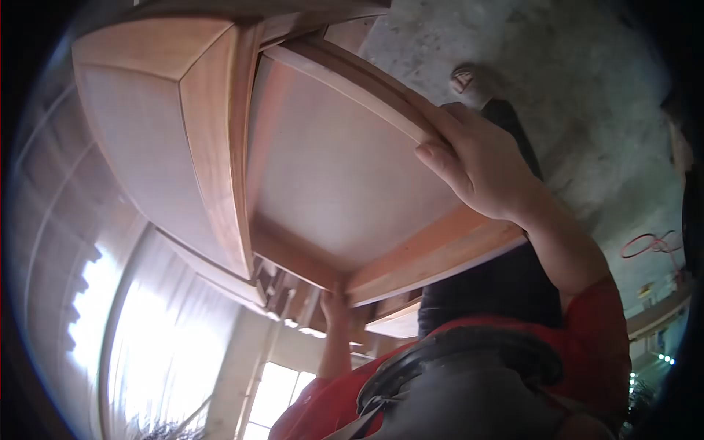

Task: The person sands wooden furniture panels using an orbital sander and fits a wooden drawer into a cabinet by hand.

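A wooden drawer [345, 169] with brown sides and a pale bottom panel is tilted in front of me. My right hand [484, 158] is closed over its right-hand side rail, thumb on the inner face and fingers over the outer edge. My left hand [335, 299] is at the drawer's near lower corner; its fingers are partly hidden by the wood but appear to grip it. Close against the drawer's left side is a wooden cabinet [209, 147], with a mitred frame around a pale panel. How far the drawer sits inside the cabinet cannot be made out.
The grey concrete floor [579, 66] spreads at upper right, with a foot in a sandal [462, 79] on it. A thin red cable [649, 244] lies at the right. Bright windows [161, 345] are at lower left, and other wooden pieces [396, 320] show behind the drawer.
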The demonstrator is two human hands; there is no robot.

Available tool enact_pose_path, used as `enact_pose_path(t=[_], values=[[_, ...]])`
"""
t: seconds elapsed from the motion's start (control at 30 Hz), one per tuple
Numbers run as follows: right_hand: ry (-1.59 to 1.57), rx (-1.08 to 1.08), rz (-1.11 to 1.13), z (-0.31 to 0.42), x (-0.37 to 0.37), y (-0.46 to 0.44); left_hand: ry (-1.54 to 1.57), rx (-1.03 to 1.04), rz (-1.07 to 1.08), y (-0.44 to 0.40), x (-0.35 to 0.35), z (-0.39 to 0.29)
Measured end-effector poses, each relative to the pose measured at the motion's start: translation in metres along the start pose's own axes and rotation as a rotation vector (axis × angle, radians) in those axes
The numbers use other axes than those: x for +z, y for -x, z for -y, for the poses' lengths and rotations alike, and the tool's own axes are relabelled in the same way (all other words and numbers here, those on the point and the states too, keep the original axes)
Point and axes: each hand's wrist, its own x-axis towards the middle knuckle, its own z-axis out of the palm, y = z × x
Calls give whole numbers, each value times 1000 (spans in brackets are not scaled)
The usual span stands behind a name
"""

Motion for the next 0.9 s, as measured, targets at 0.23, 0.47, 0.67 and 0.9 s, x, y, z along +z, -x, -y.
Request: enact_pose_path(t=[0.23, 0.47, 0.67, 0.9], values=[[-116, -3, 53, 15, 1, 5, 469, -367, -57, -5, 10, 16], [-145, -6, 56, 15, 3, 1, 457, -385, -69, 4, 10, 20], [-115, -73, 35, 10, 4, -2, 579, -409, -42, 12, 12, 18], [-162, -90, 55, 25, -7, -25, 633, -347, -51, 13, 29, 10]])
